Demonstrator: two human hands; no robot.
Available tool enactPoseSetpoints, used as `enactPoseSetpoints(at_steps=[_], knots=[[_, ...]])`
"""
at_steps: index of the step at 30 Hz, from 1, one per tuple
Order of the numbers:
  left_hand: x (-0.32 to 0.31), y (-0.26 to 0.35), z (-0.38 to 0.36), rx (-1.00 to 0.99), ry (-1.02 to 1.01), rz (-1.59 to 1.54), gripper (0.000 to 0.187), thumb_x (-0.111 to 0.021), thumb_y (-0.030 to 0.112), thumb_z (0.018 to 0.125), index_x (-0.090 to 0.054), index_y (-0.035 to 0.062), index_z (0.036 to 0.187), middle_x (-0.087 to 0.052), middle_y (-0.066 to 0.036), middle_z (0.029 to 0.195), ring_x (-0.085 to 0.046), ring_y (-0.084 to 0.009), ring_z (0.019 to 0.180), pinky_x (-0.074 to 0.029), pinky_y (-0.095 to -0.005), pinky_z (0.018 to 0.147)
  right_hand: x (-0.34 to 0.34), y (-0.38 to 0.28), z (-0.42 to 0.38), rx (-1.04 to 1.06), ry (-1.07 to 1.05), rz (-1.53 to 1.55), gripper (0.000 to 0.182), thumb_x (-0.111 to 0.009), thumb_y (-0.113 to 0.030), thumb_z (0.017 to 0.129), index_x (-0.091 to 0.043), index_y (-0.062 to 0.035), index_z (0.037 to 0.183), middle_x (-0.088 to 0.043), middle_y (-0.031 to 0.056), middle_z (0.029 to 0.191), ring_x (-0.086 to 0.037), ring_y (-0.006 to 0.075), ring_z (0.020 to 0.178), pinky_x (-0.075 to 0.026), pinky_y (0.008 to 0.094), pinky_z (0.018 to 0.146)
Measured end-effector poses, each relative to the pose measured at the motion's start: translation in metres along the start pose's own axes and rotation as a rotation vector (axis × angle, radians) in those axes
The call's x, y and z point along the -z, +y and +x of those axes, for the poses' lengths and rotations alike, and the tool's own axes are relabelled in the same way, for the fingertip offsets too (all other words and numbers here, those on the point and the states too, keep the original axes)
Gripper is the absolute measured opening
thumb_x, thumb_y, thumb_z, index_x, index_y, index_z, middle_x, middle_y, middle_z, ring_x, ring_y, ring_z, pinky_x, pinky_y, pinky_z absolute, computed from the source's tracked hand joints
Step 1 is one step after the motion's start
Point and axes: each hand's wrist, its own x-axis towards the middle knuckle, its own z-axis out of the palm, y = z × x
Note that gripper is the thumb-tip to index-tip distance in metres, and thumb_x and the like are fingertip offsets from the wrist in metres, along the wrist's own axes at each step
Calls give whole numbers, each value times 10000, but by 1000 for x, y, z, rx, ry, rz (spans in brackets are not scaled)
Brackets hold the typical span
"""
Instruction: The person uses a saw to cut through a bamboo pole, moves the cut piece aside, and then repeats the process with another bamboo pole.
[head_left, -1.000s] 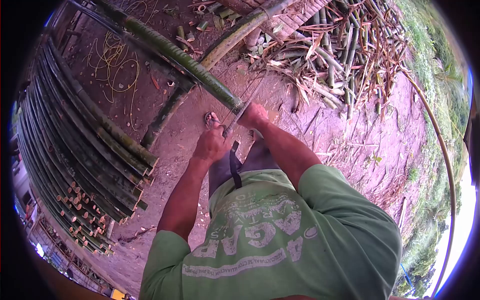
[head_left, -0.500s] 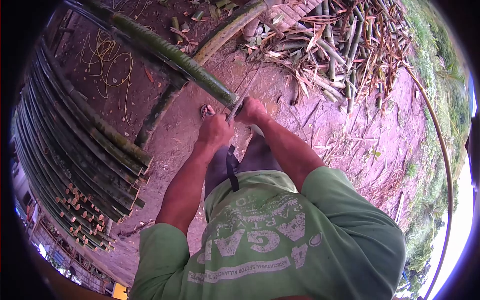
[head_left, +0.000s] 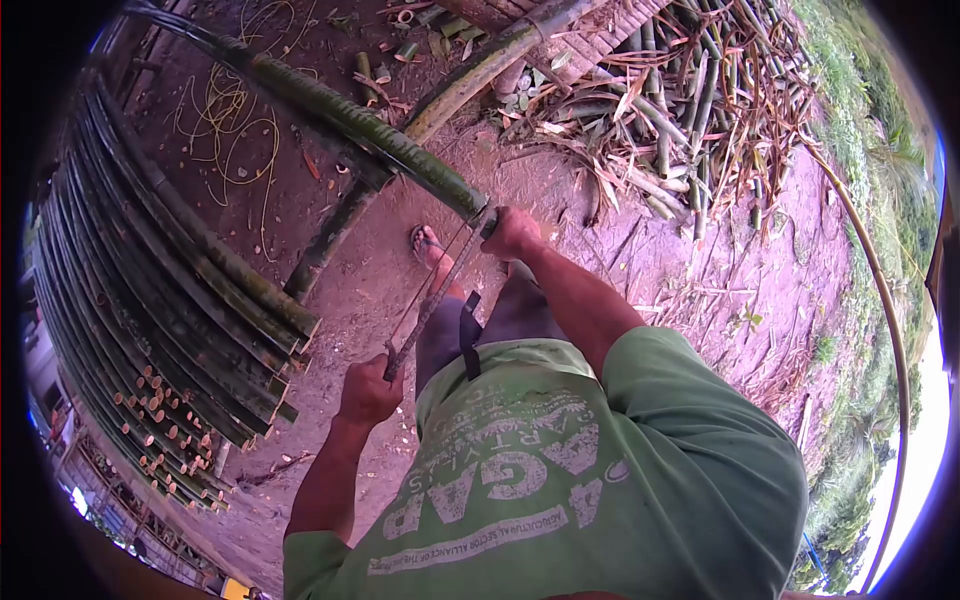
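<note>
A long green bamboo pole (head_left: 385,140) slants from the upper left down to the middle. Its near end is in my right hand (head_left: 515,236), whose fingers are closed round it. My left hand (head_left: 371,392), lower and to the left, is closed on the handle end of a hacksaw (head_left: 436,288). The saw's thin frame and blade run up to the pole beside my right hand. How deep the blade sits in the bamboo is hidden. A lower bamboo support (head_left: 335,235) passes under the pole.
Stacked bamboo poles (head_left: 190,290) lie at the left, cut ends toward me. A heap of bamboo offcuts (head_left: 670,120) is at the upper right. Tangled yellow cord (head_left: 228,110) lies on the ground. My sandalled foot (head_left: 427,243) stands below the pole.
My left hand has drawn back down and left with the saw, away from my right hand, so more of the saw shows. My right hand stays at the pole's end.
</note>
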Motion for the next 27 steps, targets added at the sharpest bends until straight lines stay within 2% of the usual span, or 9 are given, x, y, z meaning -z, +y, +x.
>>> enactPoseSetpoints(at_steps=[2,6,11,13,15,18,21,24,27], knots=[[-9,-1,14,-9,6,12,217,-603,214,821,-602,7,757,-593,-239,638,-613,-419,636,-495,-483,577,-6,2,3,-27,-10,-2,463,-716,-260,590,-644,-27,984,-680,181,920,-664,315,908,-522,394,814],[-60,21,156,-182,110,6,276,-580,264,834,-623,-4,782,-605,-244,666,-614,-434,657,-502,-492,614,-7,4,-2,-13,-5,3,427,-686,-260,629,-644,-30,987,-675,197,928,-656,335,918,-522,403,812],[-12,34,42,-30,-9,88,280,-573,262,835,-618,-10,789,-608,-249,688,-615,-442,686,-500,-509,636,-2,-3,-10,-12,52,-35,398,-656,-257,671,-641,-47,1009,-674,194,939,-648,357,928,-522,409,808],[0,30,22,12,-47,80,272,-566,256,839,-618,-7,795,-611,-250,698,-617,-440,695,-497,-516,645,-12,-1,-9,-25,74,-32,395,-643,-246,682,-635,-49,1025,-669,200,949,-642,361,943,-522,413,815],[-10,28,43,-4,-33,53,270,-563,254,844,-622,-6,802,-614,-253,711,-618,-438,700,-496,-517,650,-17,4,-3,-25,110,-47,395,-637,-245,689,-632,-46,1030,-666,207,949,-641,359,946,-521,417,822],[-58,31,135,-54,48,68,276,-573,257,848,-630,-10,816,-620,-257,731,-618,-439,701,-501,-508,644,-12,0,-9,-47,64,-13,398,-638,-252,692,-630,-52,1035,-663,207,961,-639,356,952,-517,421,834],[-51,47,124,-63,38,117,286,-585,267,844,-634,-14,820,-622,-259,735,-617,-441,698,-506,-505,642,-10,1,-12,-50,97,-39,406,-641,-251,695,-624,-55,1051,-663,204,974,-639,354,952,-514,424,836],[-6,56,30,16,-42,131,267,-584,251,838,-628,-9,798,-620,-265,727,-616,-448,695,-499,-523,652,-1,5,-9,-45,78,13,398,-637,-243,702,-624,-41,1045,-661,205,983,-640,353,949,-515,421,835],[4,54,19,34,-57,116,253,-577,235,837,-625,-11,802,-619,-263,712,-619,-448,708,-501,-526,670,-10,7,-7,-55,86,-45,421,-651,-203,688,-598,-55,1079,-658,199,1012,-636,344,990,-512,419,841]])
